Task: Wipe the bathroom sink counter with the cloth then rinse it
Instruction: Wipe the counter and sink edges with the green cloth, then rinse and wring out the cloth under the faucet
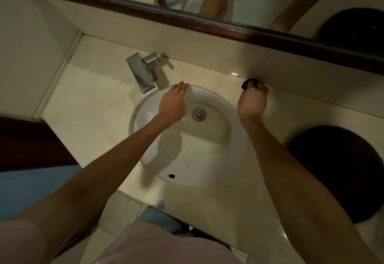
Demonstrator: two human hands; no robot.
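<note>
Your right hand (252, 102) grips the dark cloth (248, 84), bunched under its fingertips against the surface (207, 74). Your left hand (173, 102) hovers released. The cloth looks soft; hold it bunched.

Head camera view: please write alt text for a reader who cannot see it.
A person's right hand presses a dark cloth on the counter at the back wall, right of the sink. The left hand hovers open over the basin, near the chrome faucet.
</note>
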